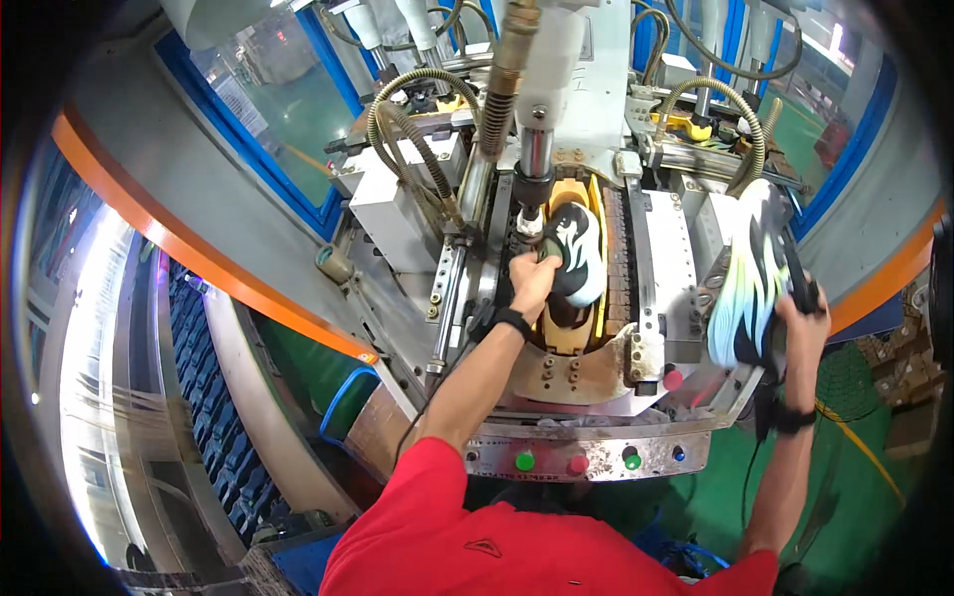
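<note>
1. Left hand (534,280) pinches the patterned shoe (584,256), right over the tan mould (566,338) inside the machine (674,273)!
2. Right hand (803,320) grips a second shoe (743,288) at the machine's right.
3. Green floor (857,512) stretches below the machine; dark ridged belt (221,397) lies left of it.

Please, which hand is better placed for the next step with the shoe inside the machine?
Probably the left hand: its fingers are at the shoe inside the machine, while the right hand holds another shoe further right.
</note>
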A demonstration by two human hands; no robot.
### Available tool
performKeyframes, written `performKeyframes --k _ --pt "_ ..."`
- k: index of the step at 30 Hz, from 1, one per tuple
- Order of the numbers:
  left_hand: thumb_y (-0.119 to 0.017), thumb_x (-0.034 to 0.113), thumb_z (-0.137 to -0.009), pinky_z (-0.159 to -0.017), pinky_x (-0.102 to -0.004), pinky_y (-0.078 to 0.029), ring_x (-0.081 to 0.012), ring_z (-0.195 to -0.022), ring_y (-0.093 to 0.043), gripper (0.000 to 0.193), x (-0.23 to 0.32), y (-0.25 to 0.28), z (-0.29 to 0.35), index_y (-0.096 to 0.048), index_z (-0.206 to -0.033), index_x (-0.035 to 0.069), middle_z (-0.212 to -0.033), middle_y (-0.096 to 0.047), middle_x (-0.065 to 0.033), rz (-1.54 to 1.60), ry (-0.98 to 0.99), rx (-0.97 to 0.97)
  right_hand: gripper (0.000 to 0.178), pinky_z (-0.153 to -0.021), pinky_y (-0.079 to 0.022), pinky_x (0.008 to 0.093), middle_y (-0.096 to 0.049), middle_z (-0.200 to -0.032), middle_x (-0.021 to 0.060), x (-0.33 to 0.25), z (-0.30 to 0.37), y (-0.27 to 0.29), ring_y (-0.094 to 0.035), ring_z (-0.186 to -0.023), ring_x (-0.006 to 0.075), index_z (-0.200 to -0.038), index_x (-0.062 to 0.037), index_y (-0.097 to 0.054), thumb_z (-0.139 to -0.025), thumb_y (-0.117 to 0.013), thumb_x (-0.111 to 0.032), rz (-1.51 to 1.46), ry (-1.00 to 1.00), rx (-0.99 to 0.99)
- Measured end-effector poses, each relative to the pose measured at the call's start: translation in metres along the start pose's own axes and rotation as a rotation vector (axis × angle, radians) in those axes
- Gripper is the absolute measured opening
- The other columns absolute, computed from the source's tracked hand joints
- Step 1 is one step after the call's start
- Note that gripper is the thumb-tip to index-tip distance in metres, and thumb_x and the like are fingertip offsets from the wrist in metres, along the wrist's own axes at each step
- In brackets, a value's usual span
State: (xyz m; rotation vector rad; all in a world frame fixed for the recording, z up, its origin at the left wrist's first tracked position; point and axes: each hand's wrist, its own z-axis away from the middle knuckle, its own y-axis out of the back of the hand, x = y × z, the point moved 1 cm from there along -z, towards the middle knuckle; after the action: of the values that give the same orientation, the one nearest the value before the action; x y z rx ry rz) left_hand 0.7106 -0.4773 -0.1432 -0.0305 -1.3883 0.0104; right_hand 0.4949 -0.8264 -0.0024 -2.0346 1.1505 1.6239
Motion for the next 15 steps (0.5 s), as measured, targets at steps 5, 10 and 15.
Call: performKeyframes --k 5,10,15 --pt "-0.073 0.015 -0.079 -0.049 -0.0269 -0.045 -0.0113 -0.064 -0.061 0.014 0.007 0.041 0.088 -0.067 -0.086 0.004 -0.080 -0.066 -0.0024 0.406 0.315 -0.066 0.050 -0.076 -0.050 0.0295 -0.069 -0.088 0.0140 -0.057 -0.078 -0.121 -0.065 -0.081 0.0215 -0.105 0.0060 -0.065 -0.064 -0.075 -0.020 0.524 -0.062 -0.348" --pt "-0.062 0.004 -0.086 -0.075 -0.0263 -0.050 -0.0131 -0.086 -0.062 0.025 0.035 0.122 0.211 -0.064 -0.109 -0.005 -0.099 -0.067 -0.0068 0.507 0.381 -0.081 0.058 -0.082 -0.053 0.0368 -0.068 -0.104 0.0237 -0.035 -0.085 -0.254 -0.068 -0.096 0.0323 -0.102 0.0068 -0.065 -0.058 -0.080 -0.028 0.670 -0.079 -0.608" --pt "-0.061 0.001 -0.080 -0.085 -0.0281 -0.050 -0.0162 -0.093 -0.063 0.040 0.057 0.203 0.292 -0.058 -0.118 -0.010 -0.106 -0.065 -0.0098 0.423 0.205 0.148 0.045 -0.084 -0.055 0.0402 -0.069 -0.101 0.0237 -0.013 -0.030 -0.348 -0.069 -0.095 0.0352 -0.097 0.0037 -0.069 -0.064 -0.076 -0.027 0.813 -0.005 -0.572"
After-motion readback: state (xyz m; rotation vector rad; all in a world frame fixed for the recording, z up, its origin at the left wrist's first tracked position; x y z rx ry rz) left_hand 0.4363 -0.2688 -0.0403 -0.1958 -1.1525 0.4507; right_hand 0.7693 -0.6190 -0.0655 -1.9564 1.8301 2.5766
